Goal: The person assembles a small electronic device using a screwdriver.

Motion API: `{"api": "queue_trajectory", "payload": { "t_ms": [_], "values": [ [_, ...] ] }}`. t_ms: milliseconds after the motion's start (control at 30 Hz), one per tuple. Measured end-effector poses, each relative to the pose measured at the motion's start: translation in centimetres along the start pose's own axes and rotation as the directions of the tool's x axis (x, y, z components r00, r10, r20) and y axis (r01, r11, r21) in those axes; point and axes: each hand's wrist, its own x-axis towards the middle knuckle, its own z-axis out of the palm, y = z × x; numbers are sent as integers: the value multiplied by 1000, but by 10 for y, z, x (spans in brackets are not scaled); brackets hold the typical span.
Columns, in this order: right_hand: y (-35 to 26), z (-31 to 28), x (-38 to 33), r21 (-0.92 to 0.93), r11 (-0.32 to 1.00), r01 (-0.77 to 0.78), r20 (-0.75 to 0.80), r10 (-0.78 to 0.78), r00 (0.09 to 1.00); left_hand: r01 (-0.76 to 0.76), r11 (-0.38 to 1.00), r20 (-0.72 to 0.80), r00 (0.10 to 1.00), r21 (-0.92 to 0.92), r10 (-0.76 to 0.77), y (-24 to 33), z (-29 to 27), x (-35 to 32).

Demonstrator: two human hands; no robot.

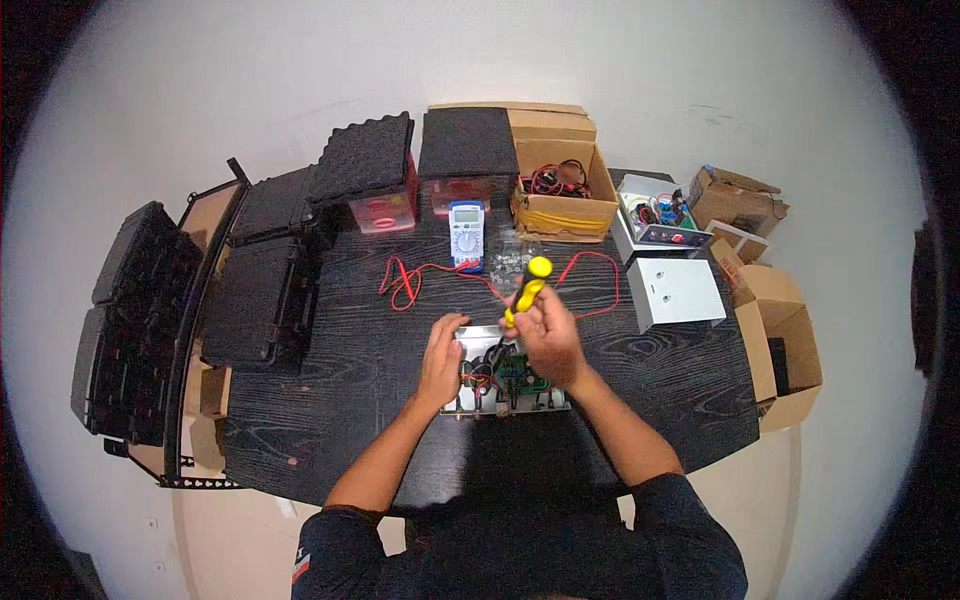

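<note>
Head view: right fingers point(529, 323) round screwdriver point(526, 292), left fingers point(441, 331) together at chassis point(482, 333) edge, tabletop point(350, 400) room leftward.

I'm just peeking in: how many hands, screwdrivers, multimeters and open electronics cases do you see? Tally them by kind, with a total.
Hands: 2 (left hand, right hand)
Screwdriver: 1
Multimeter: 1
Open electronics cases: 2 (near case, far case)
Total: 6

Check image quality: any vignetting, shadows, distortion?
Head view: corners vignetted black; near edge of the wood-grain table looks bowed, likely fisheye; dark shadow between the metal enclosure and the person's torso; digital multimeter dial distinguishable, enclosure wiring too small to trace.
</note>
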Motion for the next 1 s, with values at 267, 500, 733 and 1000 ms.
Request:
{"api": "queue_trajectory", "payload": {
  "t_ms": [267, 500, 733, 1000],
  "values": [
    [10, 20, -4, -95, 989, 111, 33, -108, 994, 9, 1000, 3, 1000, -9, -9, -4, 0, -3],
    [25, 21, -3, -124, 984, 124, 89, -114, 989, 18, 999, 7, 1000, -30, -17, -5, 1, -1],
    [20, 25, -4, -252, 957, 142, 82, -125, 989, 5, 1000, 12, 1000, -31, -5, -8, 1, -2],
    [23, 20, -2, -284, 935, 213, 202, -159, 966, 16, 1000, 7, 1000, -8, -16, -7, 0, -2]
  ]
}}
